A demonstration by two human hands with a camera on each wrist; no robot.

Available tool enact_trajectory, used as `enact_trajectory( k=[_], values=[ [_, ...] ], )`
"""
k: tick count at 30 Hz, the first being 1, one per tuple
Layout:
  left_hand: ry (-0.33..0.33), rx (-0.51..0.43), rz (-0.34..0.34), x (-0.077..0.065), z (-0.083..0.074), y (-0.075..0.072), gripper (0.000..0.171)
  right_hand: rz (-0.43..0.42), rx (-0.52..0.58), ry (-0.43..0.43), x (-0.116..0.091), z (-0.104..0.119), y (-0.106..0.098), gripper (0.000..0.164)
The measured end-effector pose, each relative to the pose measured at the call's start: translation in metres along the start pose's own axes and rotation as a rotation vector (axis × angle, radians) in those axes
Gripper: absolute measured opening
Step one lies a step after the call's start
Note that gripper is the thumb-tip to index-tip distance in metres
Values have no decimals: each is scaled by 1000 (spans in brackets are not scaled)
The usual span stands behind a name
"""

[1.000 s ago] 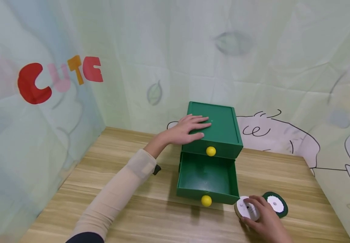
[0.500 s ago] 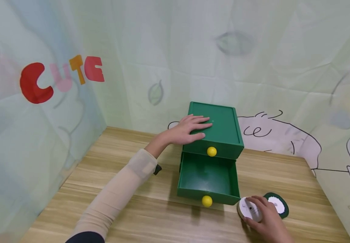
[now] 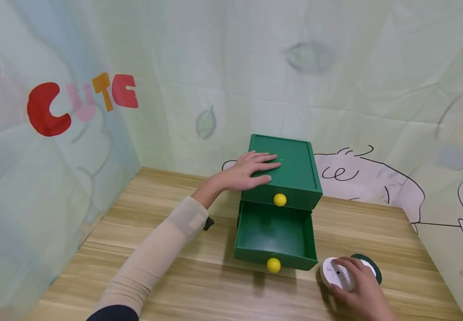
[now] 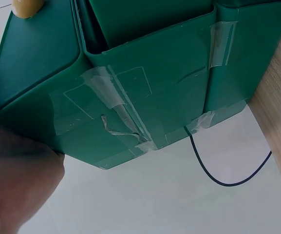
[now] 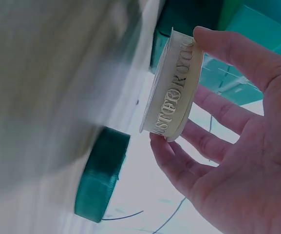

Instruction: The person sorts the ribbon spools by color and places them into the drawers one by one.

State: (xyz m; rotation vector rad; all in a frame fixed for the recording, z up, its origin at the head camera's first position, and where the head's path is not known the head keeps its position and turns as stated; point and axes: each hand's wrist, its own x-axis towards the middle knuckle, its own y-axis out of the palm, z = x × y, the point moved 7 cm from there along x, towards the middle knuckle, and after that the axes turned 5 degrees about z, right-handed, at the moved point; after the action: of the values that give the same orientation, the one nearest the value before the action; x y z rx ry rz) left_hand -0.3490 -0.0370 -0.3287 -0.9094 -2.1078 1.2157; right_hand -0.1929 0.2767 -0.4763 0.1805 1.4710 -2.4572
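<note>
My left hand (image 3: 247, 173) rests flat on top of a green two-drawer cabinet (image 3: 295, 165), fingers spread. Its lower drawer (image 3: 273, 236) is pulled out, with nothing inside; the upper one is closed. In the head view my right hand (image 3: 363, 287) holds a white ribbon spool (image 3: 331, 269) just right of the drawer's front corner. The right wrist view shows raised lettering round the ribbon on the spool (image 5: 177, 87), between thumb and fingers, apart from the table. Beside it a dark green ribbon roll (image 5: 103, 175) lies on the table, partly hidden by my right hand in the head view.
Yellow round knobs (image 3: 280, 199) stick out from both drawers. The wooden table (image 3: 167, 276) meets printed cloth walls (image 3: 215, 67) behind and at both sides. Clear tape (image 4: 103, 87) runs across the cabinet's side in the left wrist view.
My right hand has shifted slightly right with the white ribbon spool, away from the drawer corner, and now covers more of the green roll. The left hand and the drawers have stayed put.
</note>
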Motion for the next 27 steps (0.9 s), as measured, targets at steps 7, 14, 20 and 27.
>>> enact_trajectory(
  k=[7, 14, 20, 27],
  values=[
    [-7, 7, 6, 0, 1, 0, 56, -40, -5, -10, -4, 5, -15, 68],
    [-10, 3, 12, 0, 2, 1, 57, -103, -24, -27, -12, 11, -27, 68],
    [-16, 6, 15, -1, 2, 1, 57, -108, -20, -11, -14, 14, -36, 73],
    [-16, 11, 14, -1, 2, 1, 56, -180, -23, -33, -20, 18, -43, 72]
  ],
)
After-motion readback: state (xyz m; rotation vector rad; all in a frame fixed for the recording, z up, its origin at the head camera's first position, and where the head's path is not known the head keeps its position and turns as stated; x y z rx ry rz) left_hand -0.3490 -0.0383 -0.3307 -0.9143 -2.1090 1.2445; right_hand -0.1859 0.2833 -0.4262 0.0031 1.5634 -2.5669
